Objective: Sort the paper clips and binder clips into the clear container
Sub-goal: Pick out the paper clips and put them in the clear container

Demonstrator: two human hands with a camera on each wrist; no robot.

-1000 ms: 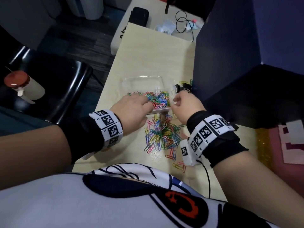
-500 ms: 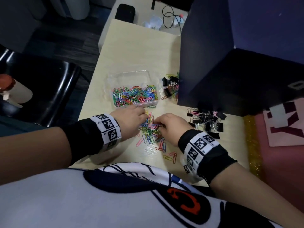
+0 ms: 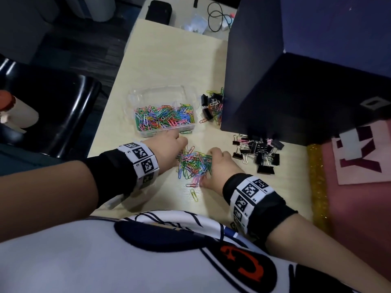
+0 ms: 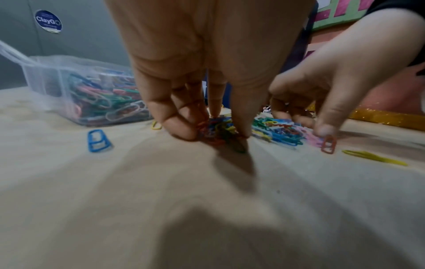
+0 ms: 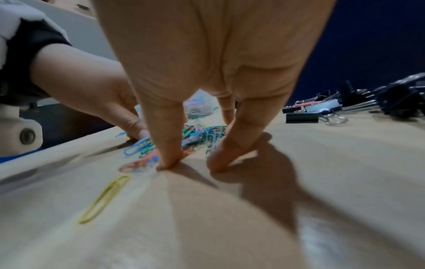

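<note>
Partly done: clear container point(image 3: 146, 133) holds many paper clips point(image 3: 165, 118). Outstanding — loose pile point(image 3: 193, 163) on counter point(image 3: 169, 60), left hand point(image 3: 169, 149) and right hand point(image 3: 220, 166) pinching it; binder clips point(image 3: 260, 153) unsorted, right.

Pale wood-grain worktop point(image 3: 169, 60), smooth and matt; clear container point(image 3: 160, 98) of thin transparent plastic, faintly glossy; paper clips point(image 3: 193, 162) of brightly coated wire; binder clips point(image 3: 265, 163) with matt black bodies and shiny metal wire handles; black cloth wristbands point(image 3: 275, 210); glossy black chair seat point(image 3: 63, 106).
</note>
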